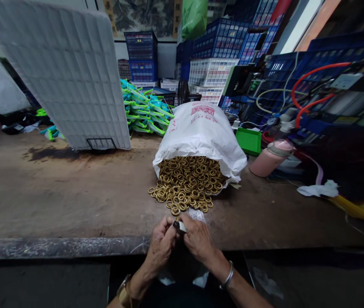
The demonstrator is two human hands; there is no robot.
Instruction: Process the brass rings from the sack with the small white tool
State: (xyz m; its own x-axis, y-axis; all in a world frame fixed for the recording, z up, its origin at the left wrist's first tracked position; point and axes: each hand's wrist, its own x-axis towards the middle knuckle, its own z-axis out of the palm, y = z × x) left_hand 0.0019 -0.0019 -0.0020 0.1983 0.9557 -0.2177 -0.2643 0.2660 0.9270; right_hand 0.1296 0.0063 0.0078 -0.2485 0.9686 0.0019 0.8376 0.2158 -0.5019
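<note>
Both hands meet at the table's front edge, just below a pile of brass-coloured rings (185,179) that spills from the mouth of a white woven sack (201,132). My left hand (162,241) is closed, its thumb and fingers pinched at a small dark piece. My right hand (198,237) is closed too, with a small white and black object (181,226) between its fingers. A bit of a gold ring seems to show between the fingertips; most of it is hidden.
A tall padded grey panel (69,77) stands at the left on the table (73,192). Behind are green and blue bundles (146,111) and stacked crates (214,70). To the right are a green tray (248,141), a pink bottle (270,158) and hoses.
</note>
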